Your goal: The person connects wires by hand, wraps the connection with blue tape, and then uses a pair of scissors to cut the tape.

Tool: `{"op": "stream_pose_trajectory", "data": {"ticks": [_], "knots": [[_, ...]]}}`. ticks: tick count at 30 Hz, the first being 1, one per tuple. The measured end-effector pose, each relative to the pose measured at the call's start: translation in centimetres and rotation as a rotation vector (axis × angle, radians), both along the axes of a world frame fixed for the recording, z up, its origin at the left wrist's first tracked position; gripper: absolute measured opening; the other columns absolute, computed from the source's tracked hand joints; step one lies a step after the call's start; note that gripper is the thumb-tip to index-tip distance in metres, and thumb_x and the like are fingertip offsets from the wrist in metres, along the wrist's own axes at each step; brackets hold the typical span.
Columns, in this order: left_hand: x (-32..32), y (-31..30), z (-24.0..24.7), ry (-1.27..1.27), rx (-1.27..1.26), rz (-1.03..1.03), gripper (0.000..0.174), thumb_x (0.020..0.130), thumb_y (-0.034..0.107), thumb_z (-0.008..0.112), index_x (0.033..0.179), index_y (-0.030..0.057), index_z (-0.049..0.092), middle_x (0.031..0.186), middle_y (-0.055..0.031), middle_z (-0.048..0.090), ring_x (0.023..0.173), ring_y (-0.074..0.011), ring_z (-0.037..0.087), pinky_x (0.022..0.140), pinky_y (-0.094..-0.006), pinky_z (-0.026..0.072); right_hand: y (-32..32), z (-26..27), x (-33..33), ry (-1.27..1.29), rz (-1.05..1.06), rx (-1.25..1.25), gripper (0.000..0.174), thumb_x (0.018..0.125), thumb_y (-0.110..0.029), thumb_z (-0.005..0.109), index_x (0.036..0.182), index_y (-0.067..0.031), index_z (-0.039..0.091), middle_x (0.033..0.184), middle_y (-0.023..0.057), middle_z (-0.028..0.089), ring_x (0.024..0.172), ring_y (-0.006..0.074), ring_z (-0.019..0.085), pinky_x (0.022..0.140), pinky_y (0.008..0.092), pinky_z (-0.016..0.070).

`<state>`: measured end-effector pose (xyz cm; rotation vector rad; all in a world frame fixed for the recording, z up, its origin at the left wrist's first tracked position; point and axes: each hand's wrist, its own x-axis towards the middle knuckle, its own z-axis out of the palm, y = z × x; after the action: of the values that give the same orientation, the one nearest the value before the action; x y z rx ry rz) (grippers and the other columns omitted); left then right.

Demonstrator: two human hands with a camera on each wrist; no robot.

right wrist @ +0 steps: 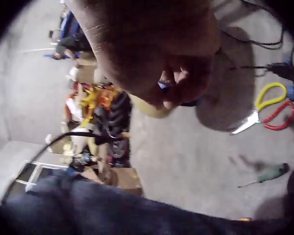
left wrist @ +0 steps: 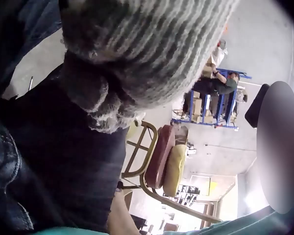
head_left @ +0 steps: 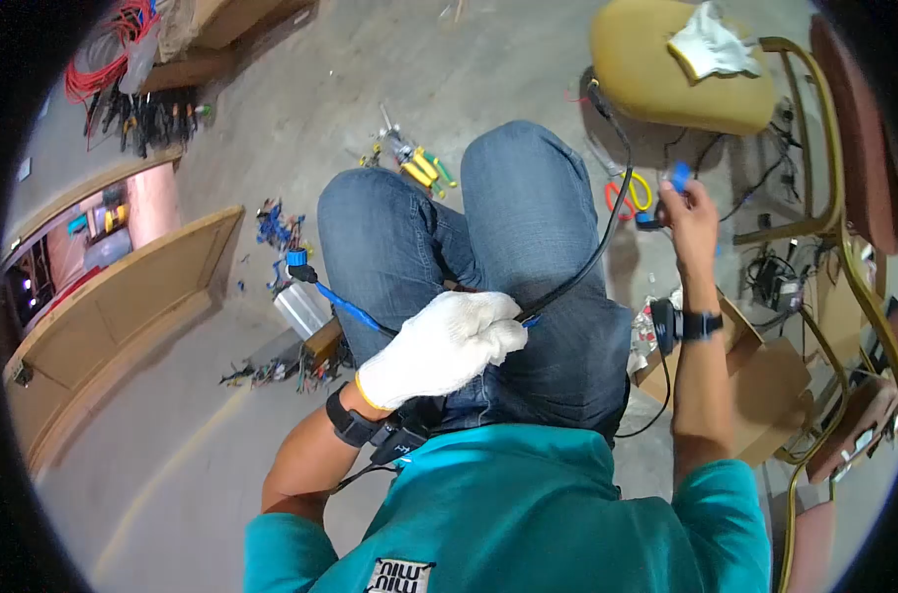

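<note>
My left hand (head_left: 447, 346), in a white knitted glove, grips a black cable (head_left: 599, 259) above my lap. Blue wrapping (head_left: 355, 310) covers the cable's left stretch, which ends in a blue-collared connector (head_left: 298, 259) over my left knee. In the left wrist view the gloved fingers (left wrist: 95, 93) are curled, and the cable is hidden. Bare and held out to the right, my right hand (head_left: 694, 225) pinches a small blue piece (head_left: 680, 177) between thumb and fingers. Close beside that hand is another blue-collared connector (head_left: 648, 220). Scissors (right wrist: 264, 110) with red and yellow handles lie on the floor nearby.
A yellow padded stool (head_left: 666, 59) with a white glove (head_left: 711, 44) on it stands ahead right. Pliers (head_left: 424, 170) lie beyond my knees. A metal-framed chair (head_left: 832, 178) and cardboard box (head_left: 765, 395) are at right. A green-handled screwdriver (right wrist: 273, 172) lies on the floor.
</note>
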<state>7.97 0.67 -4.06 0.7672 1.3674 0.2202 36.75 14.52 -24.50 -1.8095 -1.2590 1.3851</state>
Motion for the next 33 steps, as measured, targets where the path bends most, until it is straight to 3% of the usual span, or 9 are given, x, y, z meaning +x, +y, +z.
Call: {"op": "stream_pose_trajectory", "data": {"ticks": [6, 9, 14, 17, 18, 20, 23, 28, 33], "knots": [[0.0, 0.6, 0.5, -0.012, 0.269, -0.293, 0.020, 0.097, 0.018, 0.063, 0.099, -0.0016, 0.068, 0.077, -0.0089, 0.068, 0.072, -0.0163, 0.063, 0.068, -0.0328, 0.0510, -4.6, 19.3, 1.2, 0.424, -0.153, 0.352, 0.017, 0.099, -0.013, 0.067, 0.110, -0.0006, 0.066, 0.100, 0.0056, 0.070, 0.071, 0.0081, 0.058, 0.066, 0.0236, 0.0477], [0.0, 0.1, 0.8, -0.010, 0.337, -0.413, 0.022, 0.097, 0.021, 0.064, 0.103, 0.0006, 0.070, 0.079, -0.0141, 0.068, 0.072, -0.0184, 0.064, 0.070, -0.0358, 0.0507, -8.2, 22.7, -2.2, 0.438, -0.080, 0.303, 0.017, 0.100, -0.013, 0.067, 0.113, -0.0019, 0.065, 0.106, 0.0062, 0.069, 0.075, 0.0087, 0.063, 0.069, 0.0237, 0.0506], [-0.9, -1.3, -0.4, 0.018, 0.487, -0.495, 0.023, 0.096, 0.022, 0.065, 0.103, 0.0003, 0.070, 0.081, -0.0160, 0.067, 0.075, -0.0239, 0.064, 0.072, -0.0377, 0.0510, -12.1, 19.3, -8.0, 0.565, 0.183, -0.012, 0.017, 0.100, -0.015, 0.069, 0.111, -0.0039, 0.063, 0.088, -0.0034, 0.065, 0.078, 0.0033, 0.059, 0.070, 0.0223, 0.0479], [-1.8, -2.0, -0.3, 0.025, 0.519, -0.456, 0.022, 0.096, 0.020, 0.065, 0.102, -0.0004, 0.070, 0.080, -0.0140, 0.067, 0.074, -0.0227, 0.063, 0.072, -0.0372, 0.0507, -12.8, 16.8, -8.9, 0.056, 0.484, 0.428, 0.022, 0.097, -0.015, 0.071, 0.112, -0.0014, 0.061, 0.087, 0.0036, 0.065, 0.074, 0.0113, 0.060, 0.069, 0.0281, 0.0482], [-2.2, -2.3, -0.5, 0.021, 0.539, -0.419, 0.021, 0.096, 0.019, 0.065, 0.102, -0.0008, 0.070, 0.079, -0.0127, 0.066, 0.074, -0.0220, 0.062, 0.071, -0.0370, 0.0505, -12.8, 16.9, -8.9, 0.056, 0.497, 0.436, 0.022, 0.097, -0.015, 0.071, 0.112, -0.0014, 0.061, 0.087, 0.0036, 0.065, 0.074, 0.0113, 0.060, 0.069, 0.0281, 0.0482], [-2.6, -2.9, -1.1, 0.024, 0.546, -0.381, 0.021, 0.096, 0.018, 0.064, 0.102, -0.0013, 0.070, 0.079, -0.0111, 0.066, 0.074, -0.0208, 0.061, 0.071, -0.0365, 0.0504, -12.8, 17.2, -8.5, 0.264, 0.651, 0.049, 0.029, 0.092, -0.012, 0.075, 0.113, 0.0007, 0.060, 0.093, 0.0099, 0.066, 0.077, 0.0210, 0.062, 0.071, 0.0334, 0.0505], [-3.0, -3.3, -1.8, -0.016, 0.581, -0.299, 0.021, 0.096, 0.017, 0.063, 0.101, -0.0023, 0.069, 0.079, -0.0087, 0.066, 0.073, -0.0185, 0.060, 0.071, -0.0354, 0.0499, -12.6, 17.6, -8.6, 0.286, 0.850, 0.419, 0.037, 0.086, -0.008, 0.080, 0.114, 0.0014, 0.059, 0.096, 0.0116, 0.065, 0.079, 0.0241, 0.063, 0.073, 0.0353, 0.0523], [-3.2, -2.5, -1.2, 0.002, 0.413, -0.245, 0.022, 0.096, 0.018, 0.063, 0.099, -0.0031, 0.069, 0.078, -0.0038, 0.063, 0.073, -0.0140, 0.057, 0.069, -0.0317, 0.0475, -13.6, 17.2, -9.4, 0.157, 0.641, 0.253, 0.032, 0.081, -0.007, 0.083, 0.105, -0.0002, 0.064, 0.091, 0.0111, 0.062, 0.081, 0.0233, 0.063, 0.074, 0.0352, 0.0525], [-3.9, -2.4, -2.0, -0.133, 0.278, -0.155, 0.021, 0.097, 0.019, 0.064, 0.098, 0.0000, 0.072, 0.079, 0.0003, 0.063, 0.072, -0.0104, 0.055, 0.066, -0.0284, 0.0442, -12.8, 17.7, -9.9, 0.095, 0.763, 0.404, 0.030, 0.081, -0.007, 0.082, 0.105, 0.0008, 0.065, 0.089, 0.0129, 0.061, 0.079, 0.0276, 0.063, 0.071, 0.0360, 0.0516]]}}
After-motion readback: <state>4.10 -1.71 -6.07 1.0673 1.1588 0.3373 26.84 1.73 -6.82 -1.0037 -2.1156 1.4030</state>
